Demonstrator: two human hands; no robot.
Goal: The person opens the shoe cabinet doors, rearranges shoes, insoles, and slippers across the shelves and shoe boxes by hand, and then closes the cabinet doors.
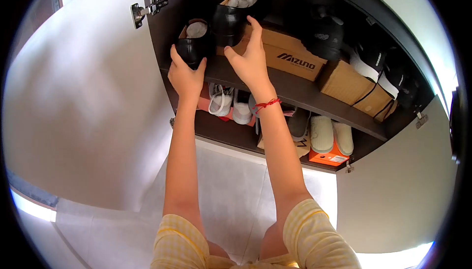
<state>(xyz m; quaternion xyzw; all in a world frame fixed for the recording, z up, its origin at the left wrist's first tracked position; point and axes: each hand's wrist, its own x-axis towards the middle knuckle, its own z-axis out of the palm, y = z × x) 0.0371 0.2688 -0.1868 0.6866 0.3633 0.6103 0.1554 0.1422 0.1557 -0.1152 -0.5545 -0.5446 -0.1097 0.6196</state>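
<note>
My left hand (187,76) is closed around the heel of a black shoe (191,49) with paper stuffing inside, at the left end of the upper cabinet shelf. Its thumb lies on the right side of the heel and its fingers on the left. The matching black shoe (229,22), also stuffed, is just to the right. My right hand (250,58) is at that shoe's heel, thumb and index finger spread apart. The index fingertip appears to touch the shoe's side, and the thumb tip is just below the heel. A brown Mizuno shoebox (284,55) is behind this hand.
Dark sneakers (322,35) and black-and-white sneakers (366,62) rest on cardboard boxes at right. Below, the lower shelf (216,134) holds light sandals (221,101), white slippers (322,134) and an orange box (327,157). Open cabinet doors flank me, left (83,97) and right (393,185).
</note>
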